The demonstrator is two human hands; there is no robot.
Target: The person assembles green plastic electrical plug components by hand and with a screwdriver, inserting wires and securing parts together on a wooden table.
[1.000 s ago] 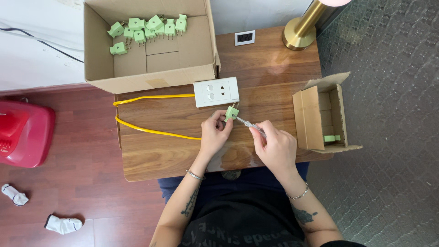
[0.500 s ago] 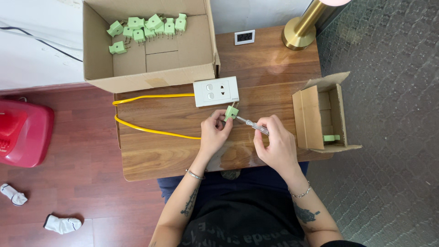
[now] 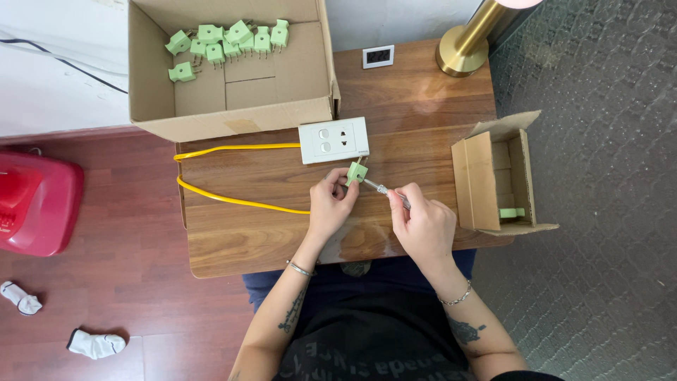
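The plug [image 3: 356, 172] is pinched by the left hand [image 3: 330, 206]; the screwdriver [image 3: 384, 190], gripped by the right hand [image 3: 422, 224], could slip off.

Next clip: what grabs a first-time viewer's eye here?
At the middle of the brown wooden table, the left hand pinches a small pale green plastic plug while the right hand points a thin metal screwdriver at it. Just above lies a white wall socket plate trailing a bright yellow cable. At top left, a large open cardboard box holds more green plugs.
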